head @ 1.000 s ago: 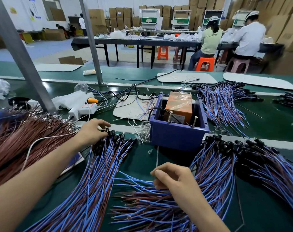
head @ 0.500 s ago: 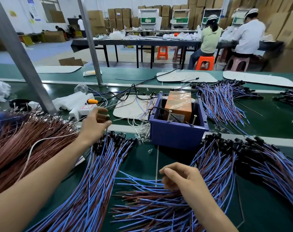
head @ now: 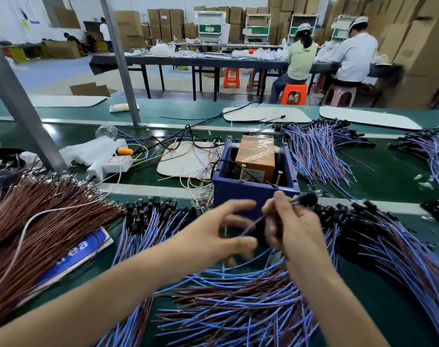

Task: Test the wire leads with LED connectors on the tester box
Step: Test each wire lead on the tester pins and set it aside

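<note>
Across the bottom of the frame a heap of loose leads [head: 238, 311] lies fanned on the green surface [head: 388, 309]. Just above it, at centre, the two hands meet. The right hand [head: 296, 224] has its grip closed on one blue wire lead [head: 253, 226], pinching it just behind the black LED connector [head: 309, 199], which pokes out to the upper right of the fingers. The lead's tail slants down-left toward the left hand [head: 221, 231]. That hand's grip is open, fingers spread, and too blurred to show any contact with the wire.

Directly behind the hands stands the purple tester box [head: 238, 191], with two upright pins [head: 243, 169] inside and an orange block [head: 256, 156] at its back. More bundled leads [head: 313, 151] lie farther off, upper right.

The likely trouble is the free tail. If the left hand misses it, the bare ends may not reach both pins, or may touch each other, and give a false reading. The tail could also snag a neighbour in the heap and drag it along.
</note>
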A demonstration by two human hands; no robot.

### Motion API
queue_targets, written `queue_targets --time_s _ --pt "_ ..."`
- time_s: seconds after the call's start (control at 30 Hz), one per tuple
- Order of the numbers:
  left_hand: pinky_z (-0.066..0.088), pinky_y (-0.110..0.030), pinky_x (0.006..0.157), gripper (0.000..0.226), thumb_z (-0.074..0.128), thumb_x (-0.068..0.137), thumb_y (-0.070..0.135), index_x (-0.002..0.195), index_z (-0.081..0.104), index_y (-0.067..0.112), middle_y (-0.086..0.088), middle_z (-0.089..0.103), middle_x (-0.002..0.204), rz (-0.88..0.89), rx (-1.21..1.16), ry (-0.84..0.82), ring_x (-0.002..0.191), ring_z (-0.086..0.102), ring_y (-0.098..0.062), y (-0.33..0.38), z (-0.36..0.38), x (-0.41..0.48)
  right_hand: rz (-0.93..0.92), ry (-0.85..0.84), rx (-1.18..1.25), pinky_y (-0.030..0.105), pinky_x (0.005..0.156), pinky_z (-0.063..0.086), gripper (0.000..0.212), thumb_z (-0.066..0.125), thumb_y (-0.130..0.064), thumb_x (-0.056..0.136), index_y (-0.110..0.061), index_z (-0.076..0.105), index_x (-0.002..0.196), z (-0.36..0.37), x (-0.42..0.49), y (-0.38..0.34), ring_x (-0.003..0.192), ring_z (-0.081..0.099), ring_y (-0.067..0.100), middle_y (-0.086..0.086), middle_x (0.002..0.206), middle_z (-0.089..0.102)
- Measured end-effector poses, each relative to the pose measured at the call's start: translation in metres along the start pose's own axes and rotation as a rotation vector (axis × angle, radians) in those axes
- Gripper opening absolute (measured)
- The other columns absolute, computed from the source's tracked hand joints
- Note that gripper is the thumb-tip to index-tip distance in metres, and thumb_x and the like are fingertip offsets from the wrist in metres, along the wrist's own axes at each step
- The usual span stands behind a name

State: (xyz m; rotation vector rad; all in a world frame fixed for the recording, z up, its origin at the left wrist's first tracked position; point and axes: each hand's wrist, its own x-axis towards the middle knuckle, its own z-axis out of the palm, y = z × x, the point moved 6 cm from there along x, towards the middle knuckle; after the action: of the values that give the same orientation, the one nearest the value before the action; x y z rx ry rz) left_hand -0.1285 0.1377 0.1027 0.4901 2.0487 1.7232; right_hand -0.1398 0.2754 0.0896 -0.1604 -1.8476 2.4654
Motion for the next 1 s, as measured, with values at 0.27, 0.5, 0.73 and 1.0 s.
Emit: queue_targets --time_s 0.27,0.5,0.73,1.0 --pt "0.031 -0.017 0.045 0.019 0.054 0.096 0.018 0.095 0.072 0.024 0.005 0.07 0.072 -0.097 0.408 -0.025 0.047 0.037 -0.005 -0.024 -0.037 -0.019 0.04 0.212 -0.571 0.021 0.04 0.024 0.047 0.044 -0.039 0.101 -0.013 0.049 0.062 -0.104 0.066 -0.031 0.034 0.029 0.01 -0.008 0.038 0.031" --pt "0.033 -0.019 0.049 0.016 0.057 0.094 0.027 0.088 0.072 0.026 0.013 0.068 0.068 -0.035 0.681 0.014 0.049 0.04 -0.007 -0.009 -0.042 -0.015 0.072 0.411 -1.323 0.036 0.057 0.031 0.079 0.029 -0.081 0.079 -0.004 0.044 0.068 -0.105 0.067 -0.056 0.061 0.042 0.025 0.011 0.068 0.043" --pt "0.033 -0.008 0.048 0.014 0.06 0.093 0.028 0.094 0.073 0.024 0.017 0.069 0.067 0.075 0.795 0.03 0.047 0.049 -0.001 0.013 -0.03 -0.009 -0.387 0.44 -1.222 0.026 0.052 0.031 0.053 0.052 -0.054 0.092 -0.014 0.053 0.056 -0.051 0.036 -0.087 0.055 0.051 0.02 0.001 0.055 0.051" --pt "0.045 -0.01 0.055 0.019 0.071 0.078 0.002 0.072 0.066 0.018 0.005 0.069 0.061 0.167 0.489 0.284 0.052 0.06 0.002 0.023 -0.038 0.005 -0.387 -0.306 -0.579 0.017 0.058 0.05 0.03 0.056 -0.001 0.091 -0.027 0.065 0.1 0.046 -0.012 -0.007 0.064 0.064 0.006 -0.007 0.079 0.069"
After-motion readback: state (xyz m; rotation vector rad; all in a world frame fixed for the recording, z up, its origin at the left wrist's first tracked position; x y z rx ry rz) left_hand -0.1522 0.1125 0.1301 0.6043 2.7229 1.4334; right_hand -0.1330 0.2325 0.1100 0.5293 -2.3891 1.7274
